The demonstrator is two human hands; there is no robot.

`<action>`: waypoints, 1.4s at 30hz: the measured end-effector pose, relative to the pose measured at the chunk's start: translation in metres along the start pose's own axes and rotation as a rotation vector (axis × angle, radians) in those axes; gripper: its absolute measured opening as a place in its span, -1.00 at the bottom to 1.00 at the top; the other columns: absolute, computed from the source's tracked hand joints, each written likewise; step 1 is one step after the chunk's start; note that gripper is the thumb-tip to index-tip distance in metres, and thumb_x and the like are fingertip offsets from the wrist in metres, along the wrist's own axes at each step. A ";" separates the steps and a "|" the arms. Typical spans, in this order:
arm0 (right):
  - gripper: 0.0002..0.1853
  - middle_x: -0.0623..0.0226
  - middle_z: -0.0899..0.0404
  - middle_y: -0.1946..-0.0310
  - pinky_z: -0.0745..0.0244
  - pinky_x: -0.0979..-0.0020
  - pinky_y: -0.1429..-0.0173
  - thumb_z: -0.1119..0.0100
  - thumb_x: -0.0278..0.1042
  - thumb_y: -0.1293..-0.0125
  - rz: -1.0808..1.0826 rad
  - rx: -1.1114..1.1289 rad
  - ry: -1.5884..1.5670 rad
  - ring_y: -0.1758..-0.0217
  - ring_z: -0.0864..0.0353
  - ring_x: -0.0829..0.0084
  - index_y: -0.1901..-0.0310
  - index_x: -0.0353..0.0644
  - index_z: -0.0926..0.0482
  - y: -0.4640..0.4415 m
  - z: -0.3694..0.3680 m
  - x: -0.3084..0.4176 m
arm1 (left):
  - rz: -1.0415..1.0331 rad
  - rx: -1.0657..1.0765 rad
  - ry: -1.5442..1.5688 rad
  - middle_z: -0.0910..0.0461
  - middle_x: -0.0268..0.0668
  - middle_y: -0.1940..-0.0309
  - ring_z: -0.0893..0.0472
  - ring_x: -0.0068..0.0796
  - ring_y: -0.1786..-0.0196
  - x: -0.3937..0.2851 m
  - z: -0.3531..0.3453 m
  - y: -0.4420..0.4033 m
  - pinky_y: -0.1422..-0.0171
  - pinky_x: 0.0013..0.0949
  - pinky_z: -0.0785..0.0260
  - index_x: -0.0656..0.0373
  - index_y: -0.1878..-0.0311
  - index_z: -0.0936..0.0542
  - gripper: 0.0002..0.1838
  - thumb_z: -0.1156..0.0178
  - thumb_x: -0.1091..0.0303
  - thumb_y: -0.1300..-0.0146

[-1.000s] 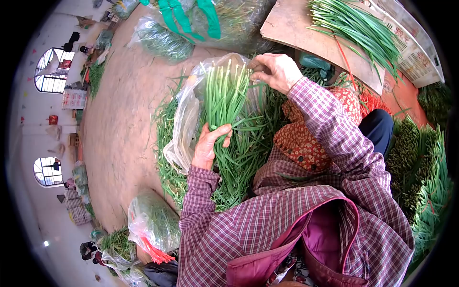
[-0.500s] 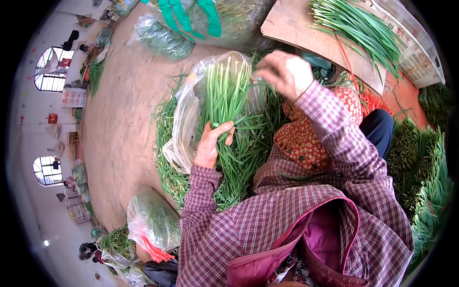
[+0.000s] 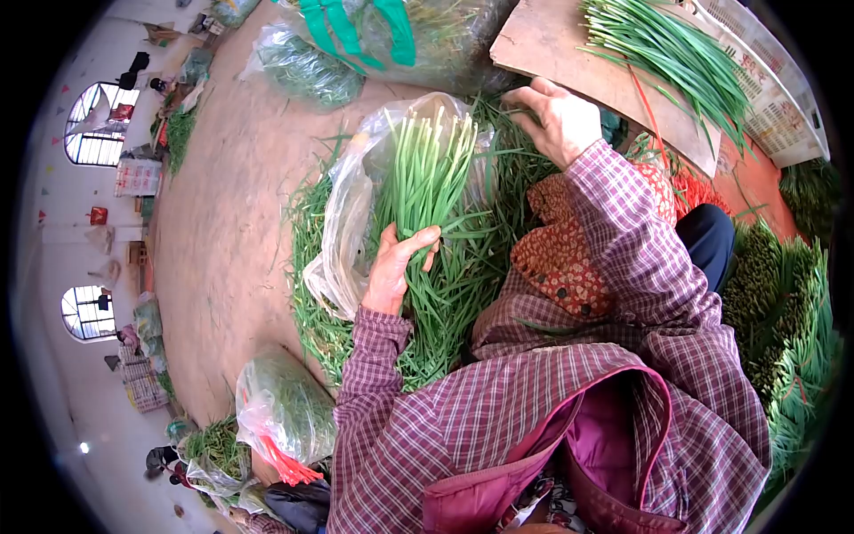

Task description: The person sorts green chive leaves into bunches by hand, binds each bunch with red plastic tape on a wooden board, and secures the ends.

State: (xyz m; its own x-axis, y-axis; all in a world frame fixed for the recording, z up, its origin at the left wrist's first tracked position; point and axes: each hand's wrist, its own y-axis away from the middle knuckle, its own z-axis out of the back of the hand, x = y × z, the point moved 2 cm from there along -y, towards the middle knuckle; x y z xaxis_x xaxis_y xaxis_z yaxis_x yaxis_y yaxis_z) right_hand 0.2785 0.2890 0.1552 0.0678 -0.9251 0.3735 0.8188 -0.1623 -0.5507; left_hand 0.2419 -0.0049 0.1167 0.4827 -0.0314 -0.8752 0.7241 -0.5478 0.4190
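My left hand (image 3: 398, 267) is closed around the lower part of a bunch of garlic chives (image 3: 429, 173). Their pale cut ends point away from me, and the leaves trail down below the hand. Behind the bunch lies an opened clear plastic bag (image 3: 334, 240), on a heap of loose chive leaves (image 3: 311, 307). To the right of the bunch, my right hand (image 3: 559, 120) is raised near the corner of a wooden board (image 3: 543, 40). Its fingers are bent and apart, with nothing visible between them.
More chives (image 3: 663, 58) lie on the board, beside a white plastic crate (image 3: 778, 107). Tied bundles (image 3: 774, 303) stand at my right. Stuffed plastic bags (image 3: 285, 400) rest on the floor at left and beyond. Red ties (image 3: 698, 191) lie near my knee.
My right hand has moved right, away from the tops of the chives, toward the board's corner. The left hand keeps its hold, and the bunch has tilted slightly right.
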 end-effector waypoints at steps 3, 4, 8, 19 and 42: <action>-0.74 0.34 -0.54 0.32 -0.65 0.36 0.27 -0.22 -0.16 -0.22 0.029 0.137 -0.203 0.35 -0.64 0.35 0.11 -0.08 -0.59 -0.001 0.004 0.036 | -0.022 0.018 -0.052 -0.58 -0.29 0.43 -0.51 -0.56 0.53 -0.002 -0.004 -0.005 0.57 -0.52 -0.30 0.24 0.14 -0.53 -0.69 -0.37 0.40 -0.07; -0.71 0.34 -0.54 0.32 -0.63 0.36 0.31 -0.22 -0.12 -0.21 0.046 0.164 -0.208 0.38 -0.63 0.36 0.11 -0.08 -0.59 0.000 0.002 0.046 | -0.037 0.008 -0.071 -0.59 -0.32 0.43 -0.52 -0.58 0.52 -0.003 -0.006 -0.005 0.57 -0.54 -0.30 0.23 0.14 -0.54 -0.70 -0.37 0.39 -0.07; -0.75 0.32 -0.47 0.38 -0.53 0.31 0.31 -0.26 -0.16 -0.15 0.133 0.153 -0.162 0.26 -0.61 0.28 0.26 -0.13 -0.52 0.003 -0.014 0.057 | -0.060 0.017 -0.143 -0.59 -0.38 0.44 -0.54 -0.65 0.49 -0.006 -0.013 -0.005 0.56 -0.58 -0.31 0.20 0.16 -0.56 -0.72 -0.38 0.37 -0.08; -0.91 0.33 -0.45 0.40 -0.54 0.33 0.27 -0.18 -0.27 -0.21 -0.015 -0.164 0.088 0.28 -0.56 0.26 0.25 0.04 -0.55 -0.016 0.025 0.018 | -0.038 0.022 -0.203 -0.61 -0.36 0.40 -0.58 -0.61 0.42 0.000 -0.007 -0.008 0.48 -0.56 -0.36 0.22 0.13 -0.56 -0.68 -0.39 0.34 -0.07; -0.80 0.32 -0.48 0.32 -0.52 0.29 0.14 -0.19 -0.22 -0.22 -0.081 -0.203 0.147 0.23 -0.54 0.23 0.15 -0.04 -0.53 -0.021 0.027 -0.014 | -0.100 0.006 -0.283 -0.56 -0.40 0.43 -0.50 -0.66 0.52 -0.009 -0.018 -0.007 0.57 -0.57 -0.27 0.21 0.09 -0.52 -0.65 -0.38 0.33 -0.09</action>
State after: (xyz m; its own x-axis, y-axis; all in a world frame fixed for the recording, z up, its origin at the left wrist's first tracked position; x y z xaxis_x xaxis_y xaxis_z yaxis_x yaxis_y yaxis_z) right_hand 0.2757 0.3149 0.1814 -0.0889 -0.9441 0.3176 0.6863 -0.2891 -0.6674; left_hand 0.2413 0.0148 0.1258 0.2515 -0.2083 -0.9452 0.7580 -0.5648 0.3262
